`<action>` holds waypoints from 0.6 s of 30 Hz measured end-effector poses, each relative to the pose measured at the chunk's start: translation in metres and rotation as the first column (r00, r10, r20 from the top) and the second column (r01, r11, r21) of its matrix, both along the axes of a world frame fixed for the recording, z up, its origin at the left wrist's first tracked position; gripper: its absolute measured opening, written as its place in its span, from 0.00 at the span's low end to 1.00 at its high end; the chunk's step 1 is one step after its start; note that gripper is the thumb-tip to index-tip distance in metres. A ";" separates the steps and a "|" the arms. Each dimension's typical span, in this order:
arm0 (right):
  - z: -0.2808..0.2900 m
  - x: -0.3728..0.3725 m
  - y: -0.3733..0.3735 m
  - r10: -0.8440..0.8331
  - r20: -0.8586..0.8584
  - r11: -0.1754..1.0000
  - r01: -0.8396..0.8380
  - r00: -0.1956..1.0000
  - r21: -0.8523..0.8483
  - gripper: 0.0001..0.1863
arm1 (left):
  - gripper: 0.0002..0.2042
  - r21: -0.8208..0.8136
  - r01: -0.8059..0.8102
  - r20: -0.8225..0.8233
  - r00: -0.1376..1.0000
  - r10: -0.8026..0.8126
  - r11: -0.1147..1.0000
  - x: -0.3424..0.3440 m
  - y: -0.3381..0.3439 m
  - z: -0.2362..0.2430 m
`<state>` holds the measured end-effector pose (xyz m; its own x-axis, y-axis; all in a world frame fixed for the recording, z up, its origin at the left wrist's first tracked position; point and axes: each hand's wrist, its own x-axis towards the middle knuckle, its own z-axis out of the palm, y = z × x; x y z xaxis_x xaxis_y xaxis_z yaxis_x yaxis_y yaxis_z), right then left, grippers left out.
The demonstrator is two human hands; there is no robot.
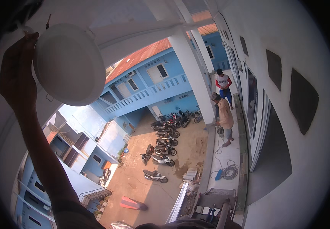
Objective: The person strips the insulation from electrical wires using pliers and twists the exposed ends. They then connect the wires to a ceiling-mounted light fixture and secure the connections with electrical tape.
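Fingers (29, 39) of left hand (18, 76) bunched beside white disc (71, 65), anything pinched too shadowed to tell

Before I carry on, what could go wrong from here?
The white disc might drop: the left hand is raised at its edge, but whether that grip bears the weight is unclear. The cable looping along the walkway might trip the person in tan, whose feet are close to it.

Dark lettering (223, 78) runs across the chest of a white shirt (222, 83) with red sleeves (229, 81).
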<state>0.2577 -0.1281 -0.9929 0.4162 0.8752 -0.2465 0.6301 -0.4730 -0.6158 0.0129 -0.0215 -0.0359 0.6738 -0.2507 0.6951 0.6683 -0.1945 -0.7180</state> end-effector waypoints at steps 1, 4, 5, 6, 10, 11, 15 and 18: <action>0.001 0.014 0.009 0.015 -0.040 1.000 -0.015 0.999 -0.012 0.14 | 0.09 -0.113 0.151 0.046 0.988 -0.147 0.982 0.012 0.002 -0.007; 0.012 0.030 0.023 -0.054 -0.160 0.998 0.050 0.986 -0.028 0.14 | 0.08 -0.291 0.394 0.168 0.918 -0.359 0.872 0.029 -0.005 -0.009; 0.017 0.038 0.029 -0.070 -0.196 0.997 0.065 0.978 -0.032 0.15 | 0.07 -0.295 0.405 0.205 0.911 -0.357 0.865 0.028 -0.008 -0.010; 0.023 0.046 0.036 -0.080 -0.244 0.997 0.074 0.966 -0.035 0.15 | 0.06 -0.307 0.416 0.241 0.904 -0.353 0.856 0.027 -0.010 -0.012; 0.041 0.056 0.043 -0.135 -0.495 0.990 0.131 0.858 -0.044 0.15 | 0.06 -0.263 0.376 0.294 0.908 -0.298 0.888 0.024 -0.013 -0.012; 0.045 0.056 0.042 -0.148 -0.575 0.988 0.150 0.805 -0.044 0.15 | 0.06 -0.269 0.406 0.322 0.893 -0.315 0.874 0.025 -0.013 -0.013; 0.059 0.057 0.029 -0.181 -0.844 0.966 0.252 0.505 -0.057 0.16 | 0.06 -0.181 0.395 0.282 0.898 -0.337 0.901 0.029 -0.010 -0.010; 0.068 0.058 0.018 -0.155 -0.941 0.954 0.294 0.300 -0.063 0.17 | 0.07 -0.117 0.352 0.220 0.921 -0.321 0.929 0.025 -0.009 -0.007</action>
